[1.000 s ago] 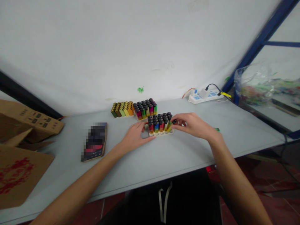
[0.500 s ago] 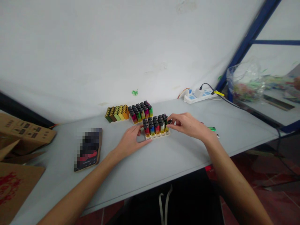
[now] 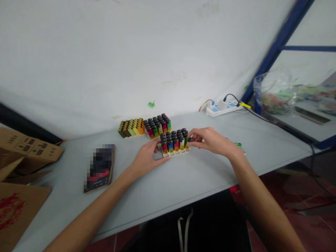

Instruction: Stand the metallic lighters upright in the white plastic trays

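Between hands point(image 3: 145, 159) point(image 3: 208, 140), white tray point(image 3: 179, 153), colourful lighters point(image 3: 176, 144)

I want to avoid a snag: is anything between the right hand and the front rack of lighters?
Nothing visible: the right hand is at the front rack, its fingertips on a black-topped lighter.

Both forearms reach forward over the worktop point(image 3: 168, 185). The left hand point(image 3: 146, 159) lies low, thumb stretched out, fingers bent; the right hand point(image 3: 208, 140) arches, thumb and fingertips pinched closely together.
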A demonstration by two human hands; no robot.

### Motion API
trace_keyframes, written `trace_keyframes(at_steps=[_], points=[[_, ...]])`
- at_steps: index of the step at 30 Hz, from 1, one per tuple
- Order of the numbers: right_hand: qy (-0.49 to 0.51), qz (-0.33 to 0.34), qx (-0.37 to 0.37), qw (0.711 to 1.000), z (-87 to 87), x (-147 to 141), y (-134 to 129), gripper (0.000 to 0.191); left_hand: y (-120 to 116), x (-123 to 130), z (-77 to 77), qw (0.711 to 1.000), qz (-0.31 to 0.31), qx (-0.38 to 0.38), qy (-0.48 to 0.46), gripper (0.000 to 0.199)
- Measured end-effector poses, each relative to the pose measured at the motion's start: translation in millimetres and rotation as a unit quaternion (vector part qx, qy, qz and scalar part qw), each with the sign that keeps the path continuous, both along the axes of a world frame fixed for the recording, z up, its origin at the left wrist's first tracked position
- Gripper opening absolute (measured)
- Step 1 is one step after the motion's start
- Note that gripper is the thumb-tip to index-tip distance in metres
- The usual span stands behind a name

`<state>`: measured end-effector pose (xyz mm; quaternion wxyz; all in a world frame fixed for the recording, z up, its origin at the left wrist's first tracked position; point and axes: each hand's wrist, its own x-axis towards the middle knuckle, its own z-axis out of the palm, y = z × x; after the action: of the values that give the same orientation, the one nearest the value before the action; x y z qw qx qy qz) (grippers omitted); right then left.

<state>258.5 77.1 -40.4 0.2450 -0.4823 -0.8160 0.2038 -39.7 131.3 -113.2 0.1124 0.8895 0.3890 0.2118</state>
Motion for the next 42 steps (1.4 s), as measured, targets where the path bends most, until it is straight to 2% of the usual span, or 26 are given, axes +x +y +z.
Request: trace_keyframes(at_steps=[6,9,12,16,18,20,24,27,30,34,37,42], points=[[0.029,-0.03,0.029,0.999,8.5,6.2,-5.7,0.02,0.2,-1.3,-0.7,1.0,-0.003,0.003,0.006,0.064],[-0.02,-0.097,0.054,0.994,10.6,25.8,-6.0,0.017,0.3,-2.8,-2.0,1.0,-0.002,0.003,0.008,0.065],[-0.102,-0.183,0.068,0.975,3.4,56.0,-0.8,0.019,0.3,-2.5,-2.0,1.0,0.004,-0.002,0.011,0.066],[-0.193,-0.221,0.006,0.956,-14.3,90.6,7.6,0.03,-0.7,-0.1,0.9,1.0,0.01,-0.008,0.011,0.063],[-0.211,-0.206,-0.044,0.955,-22.1,98.7,10.0,0.033,-1.4,0.7,2.5,1.0,0.01,-0.01,0.01,0.062],[-0.214,-0.194,-0.088,0.953,-27.6,101.2,11.5,0.027,-1.9,1.0,3.7,1.0,0.011,-0.012,0.008,0.06],[-0.191,-0.208,-0.105,0.953,-31.0,99.5,13.7,0.015,-2.2,1.0,4.8,1.0,0.016,-0.012,0.003,0.06],[-0.184,-0.215,-0.052,0.958,-25.3,97.0,12.9,0.016,-2.2,1.2,5.1,1.0,0.017,-0.016,0.004,0.059],[-0.136,-0.203,0.019,0.97,-10.5,89.7,6.1,0.02,-2.4,1.5,5.4,1.0,0.017,-0.016,0.007,0.06],[-0.04,-0.154,0.067,0.985,16.4,68.4,-12.4,0.029,-3.1,1.5,5.7,1.0,0.014,-0.015,0.008,0.058],[0.028,-0.101,0.082,0.991,31.0,47.7,-26.3,0.028,-3.0,1.1,5.5,1.0,0.012,-0.013,0.011,0.056],[0.086,-0.035,0.036,0.995,34.5,15.1,-34.4,0.028,-1.2,-0.3,1.7,1.0,0.011,-0.011,0.011,0.063]])
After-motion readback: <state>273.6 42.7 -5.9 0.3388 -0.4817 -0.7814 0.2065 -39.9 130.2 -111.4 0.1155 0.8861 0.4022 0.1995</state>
